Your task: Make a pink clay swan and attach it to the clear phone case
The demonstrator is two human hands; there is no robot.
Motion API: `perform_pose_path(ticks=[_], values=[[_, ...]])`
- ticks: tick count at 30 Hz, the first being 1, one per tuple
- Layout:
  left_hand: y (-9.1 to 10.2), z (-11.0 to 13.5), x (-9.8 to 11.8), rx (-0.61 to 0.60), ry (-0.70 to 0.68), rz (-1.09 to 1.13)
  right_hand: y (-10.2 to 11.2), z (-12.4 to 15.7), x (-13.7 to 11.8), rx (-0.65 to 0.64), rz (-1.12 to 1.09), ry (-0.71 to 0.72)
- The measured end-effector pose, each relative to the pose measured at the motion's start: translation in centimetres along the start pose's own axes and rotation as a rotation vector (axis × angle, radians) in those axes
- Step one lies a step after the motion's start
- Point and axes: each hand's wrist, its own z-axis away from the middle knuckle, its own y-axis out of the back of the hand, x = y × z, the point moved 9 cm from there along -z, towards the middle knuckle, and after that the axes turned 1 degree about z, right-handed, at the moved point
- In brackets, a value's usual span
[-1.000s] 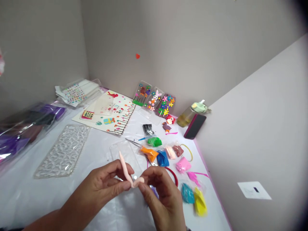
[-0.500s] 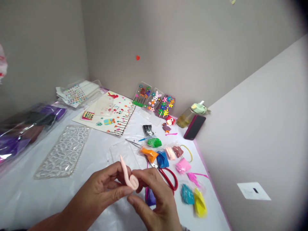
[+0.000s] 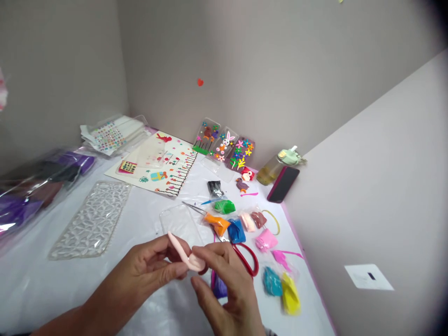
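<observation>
A pale pink clay roll (image 3: 179,246), its lower end curled into a coil, is pinched in my left hand (image 3: 150,270) between thumb and fingers. Its straight end points up and to the left. My right hand (image 3: 227,284) has its index finger on the coil and another fingertip close behind it, while the thumb stands apart below. Just beyond the hands a clear phone case (image 3: 175,217) lies on the white table cover, partly hidden. Red-handled scissors (image 3: 255,259) lie beside my right hand, partly covered.
Bagged clay lumps, such as the orange (image 3: 217,225) and yellow (image 3: 290,294) ones, lie to the right. A patterned case (image 3: 91,221) lies left. Decorated cases (image 3: 224,144) lean at the wall near a bottle (image 3: 269,170) and a phone (image 3: 284,184). A drawn sheet (image 3: 147,179) lies behind.
The coil has tilted flatter under my right index finger, and the roll's straight end leans farther left. My right thumb has shifted slightly right, away from the clay.
</observation>
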Motion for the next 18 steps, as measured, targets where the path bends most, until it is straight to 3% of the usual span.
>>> perform_pose_path(ticks=[4,11,18], values=[[-0.2,0.1,-0.4,-0.001,0.052,0.007,-0.5,0.4,0.5,-0.019,0.012,-0.027],[0.7,-0.1,0.6,0.05,0.0,-0.128,-0.3,0.5,0.4,-0.017,0.061,0.008],[0.4,0.0,0.8,0.057,-0.004,-0.113,-0.7,0.6,0.6,-0.014,0.021,-0.031]])
